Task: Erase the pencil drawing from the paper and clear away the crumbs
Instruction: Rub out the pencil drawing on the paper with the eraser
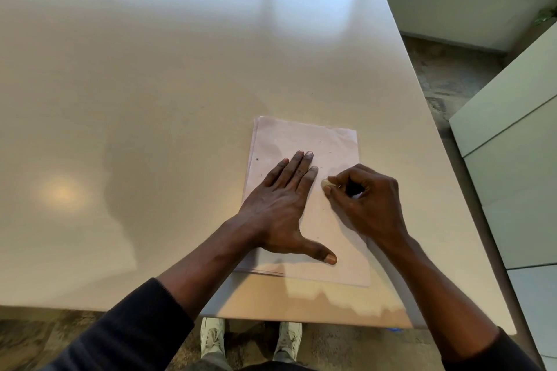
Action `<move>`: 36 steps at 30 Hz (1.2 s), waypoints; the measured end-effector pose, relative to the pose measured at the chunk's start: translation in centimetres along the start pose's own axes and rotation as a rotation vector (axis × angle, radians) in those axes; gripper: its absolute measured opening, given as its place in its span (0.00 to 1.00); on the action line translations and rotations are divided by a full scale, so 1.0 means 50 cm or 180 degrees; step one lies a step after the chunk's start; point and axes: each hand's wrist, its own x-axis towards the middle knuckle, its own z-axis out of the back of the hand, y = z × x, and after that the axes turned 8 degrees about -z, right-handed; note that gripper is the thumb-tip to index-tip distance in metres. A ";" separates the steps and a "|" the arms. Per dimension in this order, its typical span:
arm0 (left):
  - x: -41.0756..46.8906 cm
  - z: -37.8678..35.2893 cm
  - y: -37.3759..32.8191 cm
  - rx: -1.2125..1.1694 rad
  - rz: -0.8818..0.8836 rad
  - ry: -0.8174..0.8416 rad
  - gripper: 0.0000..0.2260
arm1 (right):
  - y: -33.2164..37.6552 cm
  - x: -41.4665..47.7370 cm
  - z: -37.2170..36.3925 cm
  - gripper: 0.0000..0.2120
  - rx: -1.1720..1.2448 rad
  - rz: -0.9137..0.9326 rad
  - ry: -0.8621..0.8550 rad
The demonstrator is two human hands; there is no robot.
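A pale sheet of paper [328,141] lies on a thin stack near the table's front right. My left hand [283,205] presses flat on it, fingers together and thumb spread toward the near edge. My right hand [364,199] pinches a small whitish eraser [326,183] against the paper just right of my left fingertips. A few tiny dark specks and faint marks dot the sheet above and left of my hands. No clear drawing shows.
The large glossy beige table [150,99] stretches far left and back. Its right edge runs close to the paper, with patterned floor and pale cabinets [512,159] beyond. My feet in white shoes [212,337] stand under the front edge.
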 end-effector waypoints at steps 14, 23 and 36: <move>0.000 0.000 0.001 0.0005 -0.0004 0.0038 0.70 | -0.013 -0.032 0.032 0.05 0.0066 0.0130 0.0132; 0.001 0.000 0.001 0.0017 -0.0003 0.0083 0.70 | 0.000 -0.074 0.021 0.05 0.0237 0.0303 0.0367; 0.000 -0.001 0.003 0.0016 -0.0004 0.0102 0.70 | -0.012 -0.083 0.041 0.07 0.0455 0.0389 0.0725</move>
